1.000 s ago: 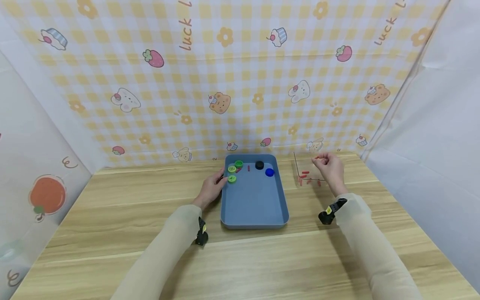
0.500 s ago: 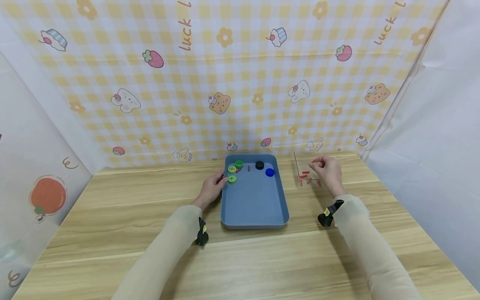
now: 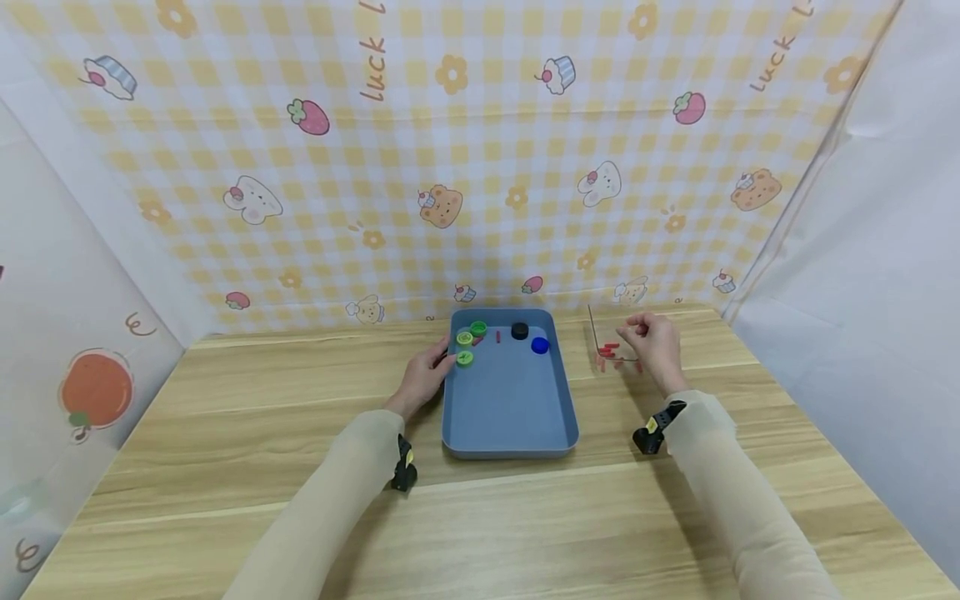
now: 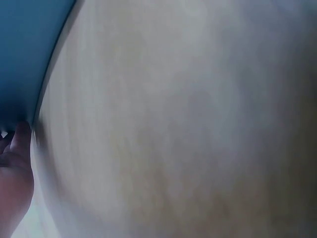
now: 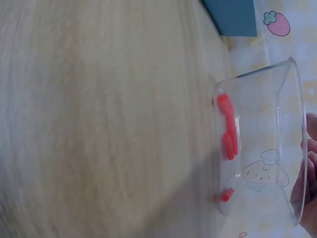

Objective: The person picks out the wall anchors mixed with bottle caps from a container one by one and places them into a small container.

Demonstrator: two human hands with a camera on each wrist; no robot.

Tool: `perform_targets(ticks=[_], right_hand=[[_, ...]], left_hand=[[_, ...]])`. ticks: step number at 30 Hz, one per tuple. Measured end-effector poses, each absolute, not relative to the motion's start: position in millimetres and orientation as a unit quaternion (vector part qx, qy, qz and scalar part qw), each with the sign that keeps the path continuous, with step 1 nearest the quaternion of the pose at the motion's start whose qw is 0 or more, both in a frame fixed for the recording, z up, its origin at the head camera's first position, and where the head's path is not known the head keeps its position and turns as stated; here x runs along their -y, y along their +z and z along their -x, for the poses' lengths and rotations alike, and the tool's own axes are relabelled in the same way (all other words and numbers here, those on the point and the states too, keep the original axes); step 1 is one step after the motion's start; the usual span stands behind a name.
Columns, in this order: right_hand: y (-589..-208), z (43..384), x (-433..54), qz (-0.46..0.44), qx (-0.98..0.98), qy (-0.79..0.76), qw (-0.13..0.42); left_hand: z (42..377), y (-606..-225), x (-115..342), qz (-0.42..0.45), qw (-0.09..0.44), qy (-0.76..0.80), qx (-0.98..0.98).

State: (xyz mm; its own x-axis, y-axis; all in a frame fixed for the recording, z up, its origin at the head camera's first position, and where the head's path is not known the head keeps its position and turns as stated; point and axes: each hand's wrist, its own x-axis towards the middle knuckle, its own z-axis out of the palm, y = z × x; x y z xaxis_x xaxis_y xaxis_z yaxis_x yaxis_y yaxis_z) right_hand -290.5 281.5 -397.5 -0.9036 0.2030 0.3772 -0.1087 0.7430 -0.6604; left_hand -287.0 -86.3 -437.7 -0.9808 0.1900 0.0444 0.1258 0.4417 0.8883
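Observation:
My left hand [image 3: 422,379] holds the left wall of a blue-grey tray [image 3: 510,408], thumb at the rim; the left wrist view shows a digit against the tray's outer side [image 4: 34,54]. Over a clear plastic box [image 5: 277,99] my right hand [image 3: 657,346] hovers, thumb and fingertips close together, with no red piece showing between them. Several short red sticks [image 5: 229,124] lie on the box's bottom. Inside the tray are green caps [image 3: 465,358], a black cap [image 3: 520,331], a blue cap [image 3: 540,345] and two small red sticks, one [image 3: 498,337] near the back wall.
The wooden table [image 3: 262,450] runs back to a yellow-checked cloth [image 3: 330,167] hanging behind the tray and box. White cloth [image 3: 885,275] borders the right side. The box stands a short way right of the tray.
My right hand has shifted slightly left and down over the box. The red stick earlier seen at its fingertips no longer shows there; more red shows in the box. The left hand stays put.

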Motion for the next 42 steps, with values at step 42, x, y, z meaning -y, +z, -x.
perform_targets(ticks=[42], right_hand=[[-399.3,335.7,-131.4,-0.069,0.850,0.502,0.142]], left_hand=[[285.1,-435.5,86.8,-0.102,0.025,0.523,-0.846]])
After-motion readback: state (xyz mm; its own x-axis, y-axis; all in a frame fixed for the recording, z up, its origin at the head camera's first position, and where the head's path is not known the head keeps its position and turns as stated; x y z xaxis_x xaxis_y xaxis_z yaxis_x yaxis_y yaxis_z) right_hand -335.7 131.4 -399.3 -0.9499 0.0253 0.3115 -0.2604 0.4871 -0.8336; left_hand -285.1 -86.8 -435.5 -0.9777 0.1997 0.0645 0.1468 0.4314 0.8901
